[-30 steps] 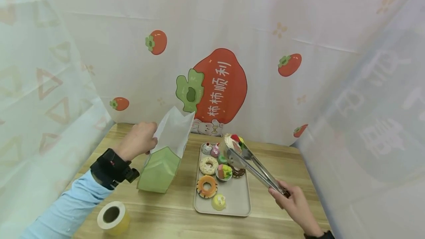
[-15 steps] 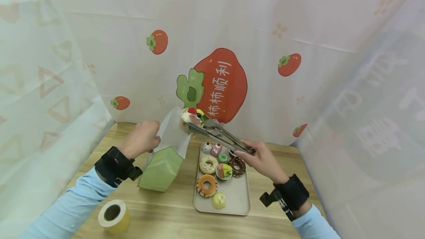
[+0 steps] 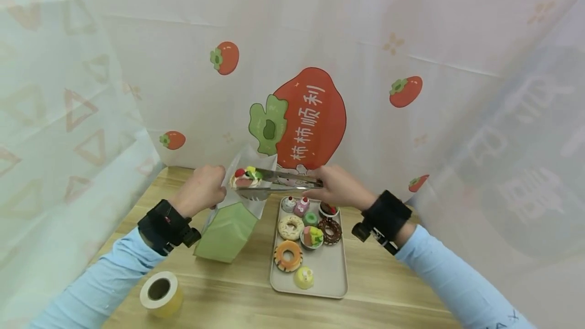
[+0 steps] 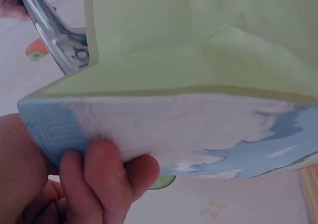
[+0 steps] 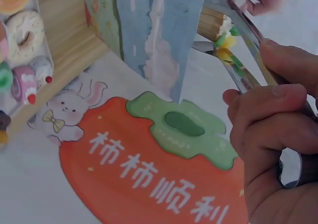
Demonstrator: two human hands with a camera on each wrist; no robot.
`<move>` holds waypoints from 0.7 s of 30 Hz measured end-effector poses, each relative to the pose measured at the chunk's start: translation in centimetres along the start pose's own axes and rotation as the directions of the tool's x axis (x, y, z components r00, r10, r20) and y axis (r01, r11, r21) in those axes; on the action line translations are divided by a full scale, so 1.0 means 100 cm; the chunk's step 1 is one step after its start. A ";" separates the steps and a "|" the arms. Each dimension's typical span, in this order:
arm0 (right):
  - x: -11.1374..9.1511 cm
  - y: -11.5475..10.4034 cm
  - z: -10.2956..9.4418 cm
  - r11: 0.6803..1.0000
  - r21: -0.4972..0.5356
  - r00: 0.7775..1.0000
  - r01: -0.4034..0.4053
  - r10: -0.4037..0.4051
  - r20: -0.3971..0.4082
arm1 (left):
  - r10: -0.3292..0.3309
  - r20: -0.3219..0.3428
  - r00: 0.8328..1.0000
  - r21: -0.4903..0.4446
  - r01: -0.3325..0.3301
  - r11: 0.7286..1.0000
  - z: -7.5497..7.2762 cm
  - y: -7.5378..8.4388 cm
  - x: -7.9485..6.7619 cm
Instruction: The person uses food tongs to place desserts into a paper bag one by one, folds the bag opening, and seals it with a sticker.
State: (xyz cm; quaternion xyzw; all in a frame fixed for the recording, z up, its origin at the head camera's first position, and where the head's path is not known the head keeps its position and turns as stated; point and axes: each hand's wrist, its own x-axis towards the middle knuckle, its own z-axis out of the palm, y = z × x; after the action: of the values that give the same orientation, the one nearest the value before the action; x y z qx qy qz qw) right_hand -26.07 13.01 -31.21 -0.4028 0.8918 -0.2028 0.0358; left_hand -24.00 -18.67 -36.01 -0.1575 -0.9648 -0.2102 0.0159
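At the mouth of the green paper bag [image 3: 228, 231]: cream-topped cake [image 3: 245, 180] with red and yellow decoration, held up against the white upper paper; cannot tell from these angles whether just above the rim or slightly inside.
Tongs [image 3: 262, 193]: closed on the cake at the tips, lying nearly level in the head view.
Right hand [image 3: 340, 187]: curled round the handle end of the tongs, separated from the cake by the length of the metal.
Left hand [image 3: 203, 187]: pinching the side edge of the bag with bent fingers, just beside the cake.
Step in hand: apparently loading the bag, with cake brought to the opening and not yet released.
Next move: likely calls for keeping the mouth spread, dipping the tips past the rim, then loosening gently.
Tray [image 3: 331, 282]: to the right of the bag, bearing doughnuts [image 3: 288, 266] and small cakes [image 3: 303, 278].
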 end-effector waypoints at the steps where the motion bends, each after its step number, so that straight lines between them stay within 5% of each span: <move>1: 0.006 -0.004 0.000 0.999 -0.035 1.000 0.001 0.000 0.029 | 0.003 -0.005 1.000 0.002 -0.003 1.000 0.000 0.000 0.000; 8: 0.049 -0.033 0.015 0.959 -0.284 0.976 0.007 0.055 0.210 | 0.003 0.000 1.000 -0.002 -0.003 1.000 0.002 0.002 0.001; 21: 0.104 -0.059 0.047 0.884 -0.452 0.949 0.118 0.034 0.313 | 0.047 -0.035 0.998 0.016 -0.046 0.999 0.010 0.011 0.001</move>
State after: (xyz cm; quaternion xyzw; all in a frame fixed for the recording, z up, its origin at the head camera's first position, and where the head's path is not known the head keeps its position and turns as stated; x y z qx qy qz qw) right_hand -27.83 0.39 -32.14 -0.4459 0.8882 0.0824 0.0742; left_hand -23.73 -17.26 -36.41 -0.1760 -0.9620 -0.2052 0.0393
